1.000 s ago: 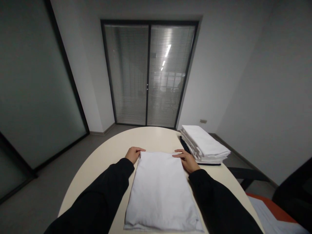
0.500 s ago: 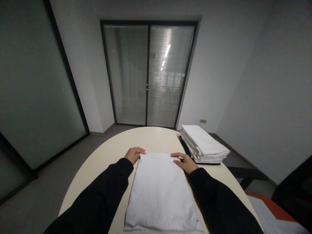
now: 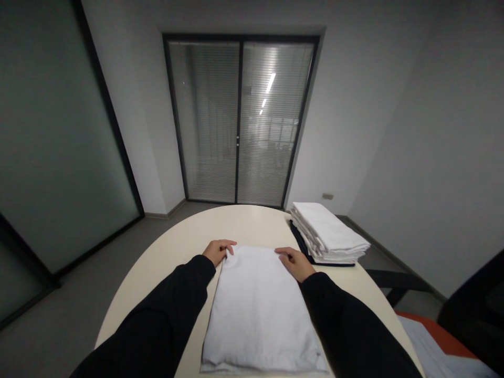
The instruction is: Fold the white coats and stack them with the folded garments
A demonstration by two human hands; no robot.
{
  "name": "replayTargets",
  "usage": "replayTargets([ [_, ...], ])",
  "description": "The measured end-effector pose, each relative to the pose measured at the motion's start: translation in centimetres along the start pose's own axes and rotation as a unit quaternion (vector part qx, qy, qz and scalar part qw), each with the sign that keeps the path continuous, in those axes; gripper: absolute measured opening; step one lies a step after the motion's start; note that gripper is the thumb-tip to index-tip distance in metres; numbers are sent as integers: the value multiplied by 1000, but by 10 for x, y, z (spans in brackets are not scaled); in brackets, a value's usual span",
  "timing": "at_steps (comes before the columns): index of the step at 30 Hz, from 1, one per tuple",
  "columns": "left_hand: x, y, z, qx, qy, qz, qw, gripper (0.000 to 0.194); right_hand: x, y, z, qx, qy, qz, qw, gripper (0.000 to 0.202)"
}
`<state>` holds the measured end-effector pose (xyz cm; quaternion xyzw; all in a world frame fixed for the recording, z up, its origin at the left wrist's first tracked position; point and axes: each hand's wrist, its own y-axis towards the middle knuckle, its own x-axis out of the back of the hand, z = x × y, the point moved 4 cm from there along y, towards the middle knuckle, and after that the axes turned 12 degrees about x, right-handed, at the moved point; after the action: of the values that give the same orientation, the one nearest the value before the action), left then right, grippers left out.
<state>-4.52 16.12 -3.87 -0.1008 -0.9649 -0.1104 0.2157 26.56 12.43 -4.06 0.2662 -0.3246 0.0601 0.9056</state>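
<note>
A folded white cloth, perhaps a garment, lies flat on the round table in front of me. Its far edge is narrower than its near one, and the near edge shows slight creases. At the far left corner, my left hand has its fingers closed on the fabric. My right hand pinches the far right corner, with thumb and index finger close together. Both forearms, in dark sleeves, run along the sides of the cloth.
To the right on the cream table, a stack of folded white cloths rests on a dark folded piece. Beyond the right edge stand a dark chair and an orange seat bearing white cloth. Glass doors face me.
My right hand has shifted slightly left, and its thumb and finger have drawn together at the corner. The left fingers now bend over their corner. The cloth has hardly moved.
</note>
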Motion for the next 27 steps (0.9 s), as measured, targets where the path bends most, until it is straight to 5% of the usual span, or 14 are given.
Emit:
replayTargets([
  [4, 3, 1, 1, 18, -18, -21, 999, 29, 1, 1, -3, 18, 26, 21, 999, 41],
  [9, 3, -1, -4, -7, -59, -24, 998, 24, 13, 0, -4, 7, -73, -80, 994, 44],
  [12, 2, -2, -6, 1, -77, -26, 997, 20, 14, 0, -3, -32, -90, -77, 992, 43],
  [17, 0, -2, -6, 46, -121, -29, 991, 7, 8, 2, -3, -15, -34, -33, 999, 43],
  [27, 1, 0, 8, 83, -100, -41, 991, 36, 10, 4, -12, -52, 133, -37, 989, 47],
])
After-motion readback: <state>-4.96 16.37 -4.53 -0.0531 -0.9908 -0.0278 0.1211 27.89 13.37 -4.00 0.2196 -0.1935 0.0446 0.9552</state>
